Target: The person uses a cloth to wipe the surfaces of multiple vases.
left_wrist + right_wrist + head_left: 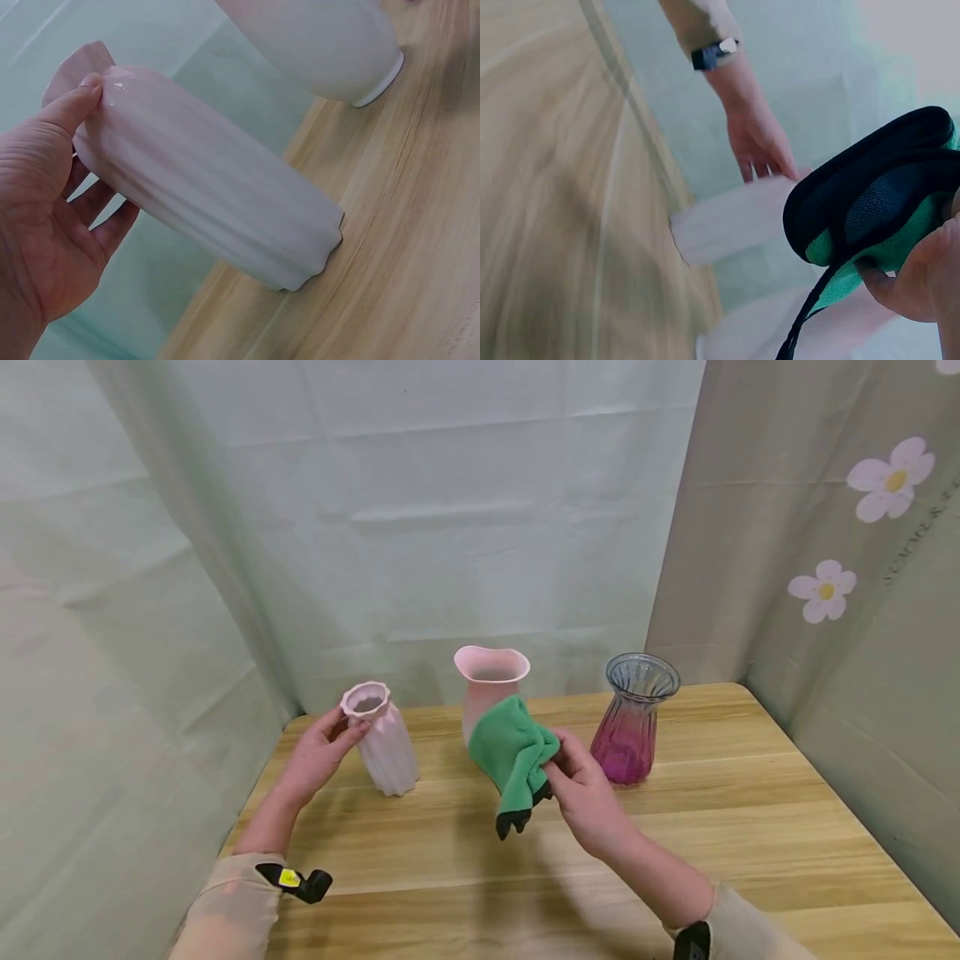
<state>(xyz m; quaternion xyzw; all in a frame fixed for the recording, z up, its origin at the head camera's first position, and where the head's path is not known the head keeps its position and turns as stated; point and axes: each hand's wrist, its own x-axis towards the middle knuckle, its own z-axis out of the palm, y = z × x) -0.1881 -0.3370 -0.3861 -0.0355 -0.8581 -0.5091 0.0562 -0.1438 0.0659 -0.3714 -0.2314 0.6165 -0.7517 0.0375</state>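
Note:
On the left of the head view, my left hand (311, 762) grips a pale pink ribbed vase (391, 753) just below its scalloped rim. The left wrist view shows the thumb on the near side of the vase neck (124, 94) and the other fingers behind it. That vase stands on the wooden table, leaning slightly. My right hand (592, 802) pinches a folded green cloth (504, 745) with black edging above the table. In the right wrist view the cloth's dark side (885, 199) faces the camera, and a black strip hangs from it.
Behind the green cloth stands a pink vase (491, 665) with a wavy flared mouth, its lower part hidden. A glass vase (627, 735), clear above and magenta below, is to the right, close behind my right hand. Pale curtains (450, 527) enclose the table (750, 827).

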